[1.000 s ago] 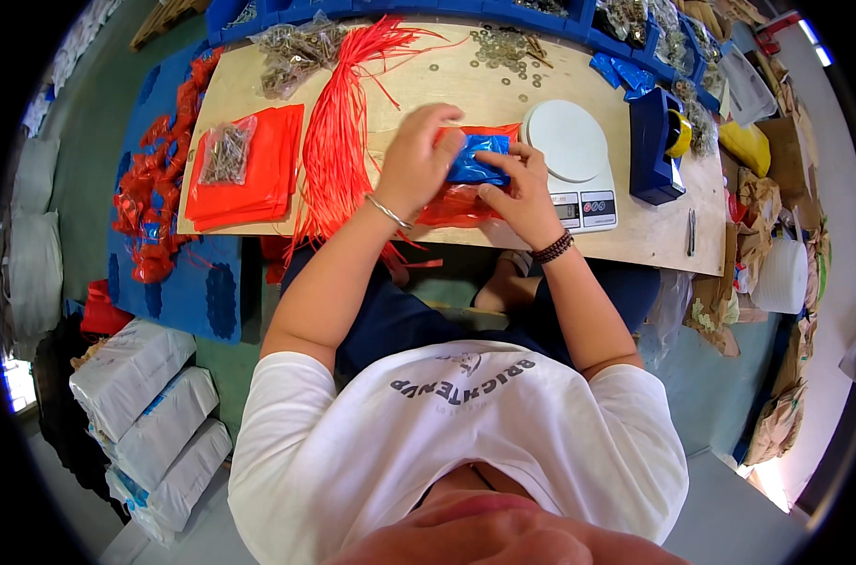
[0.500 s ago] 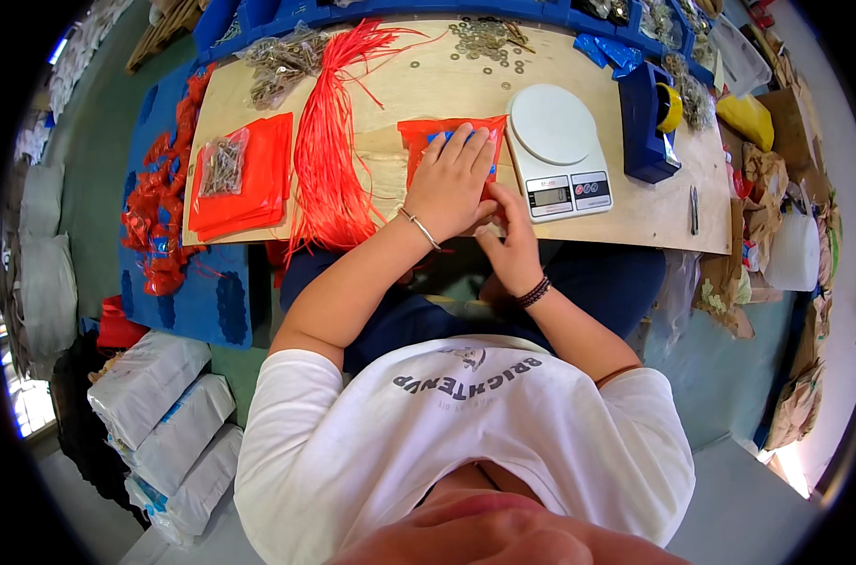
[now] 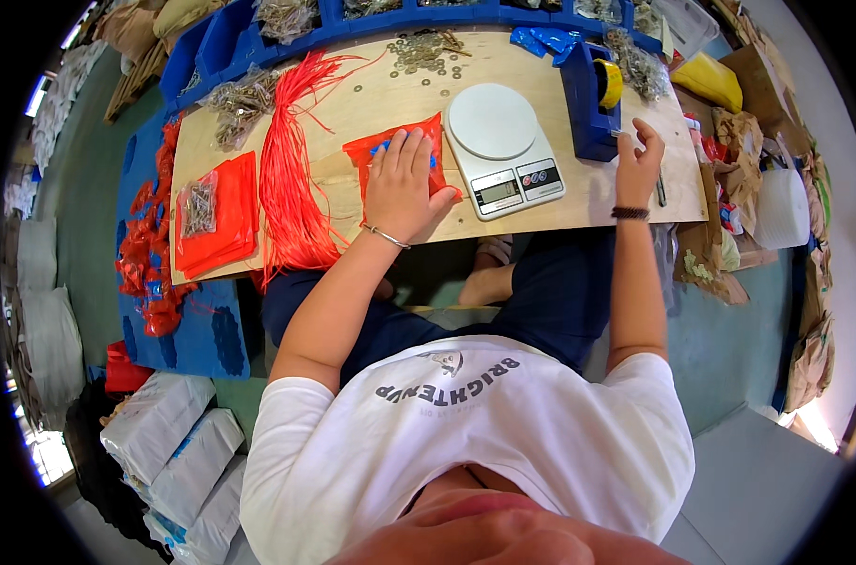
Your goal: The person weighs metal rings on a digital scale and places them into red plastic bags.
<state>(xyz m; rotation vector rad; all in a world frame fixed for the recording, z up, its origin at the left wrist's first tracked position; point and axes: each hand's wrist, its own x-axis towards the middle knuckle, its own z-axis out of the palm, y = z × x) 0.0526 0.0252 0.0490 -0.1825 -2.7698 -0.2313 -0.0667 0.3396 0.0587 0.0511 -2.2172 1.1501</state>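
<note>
My left hand lies flat over a red plastic bag, pressing it to the table with fingers spread. Something blue shows through the bag around my fingers. Its folded edge is partly hidden by the palm. Out to the right, my right hand is raised beside the cutting end of a blue tape dispenser. Its fingers are bent and apart, and I make out nothing in them. A roll of yellow tape sits in the dispenser. Between my hands stands a white kitchen scale.
Red plastic strands lie left of the bag. Beyond them, a clear packet of screws rests on stacked red bags. Loose washers are scattered at the back, before blue bins. A pen-like tool lies near the right edge.
My right hand has left the red bag and moved right to the tape dispenser. My left hand stays on the bag. The whole view has shifted, with the table now further left.
</note>
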